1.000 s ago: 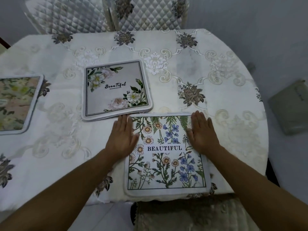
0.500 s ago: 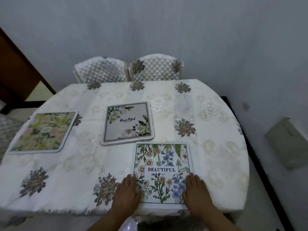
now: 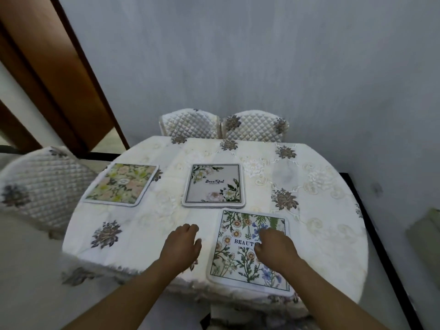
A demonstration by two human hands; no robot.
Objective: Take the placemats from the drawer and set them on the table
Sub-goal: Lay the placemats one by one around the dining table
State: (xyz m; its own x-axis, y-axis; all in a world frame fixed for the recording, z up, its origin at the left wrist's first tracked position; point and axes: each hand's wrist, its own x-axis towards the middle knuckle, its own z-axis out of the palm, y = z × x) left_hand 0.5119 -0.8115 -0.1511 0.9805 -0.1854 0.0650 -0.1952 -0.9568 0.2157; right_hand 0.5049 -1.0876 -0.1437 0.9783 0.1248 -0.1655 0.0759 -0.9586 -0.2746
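Finds, by the near edge of the table (image 3: 321,236), the left hand (image 3: 182,245) loosely curled and empty, the right hand (image 3: 275,245) likewise curled over the wildflower placemat (image 3: 235,263), hiding part of its lettering, contact unclear, with the grey placemat (image 3: 214,186) and the green placemat (image 3: 121,184) farther in.

At five o'clock, daisy placemat (image 3: 234,264): white edge, orange-centred daisies, blue flowers, green stems, black lettering. At twelve, grey placemat (image 3: 214,186): thin black border, white and pink blooms, dark leaves. At ten, peach placemat (image 3: 121,184): crowded yellow-green and peach florals. Beneath, cream tablecloth (image 3: 321,246) with grey-brown flower medallions; same medallions on quilted white chair covers (image 3: 254,129).
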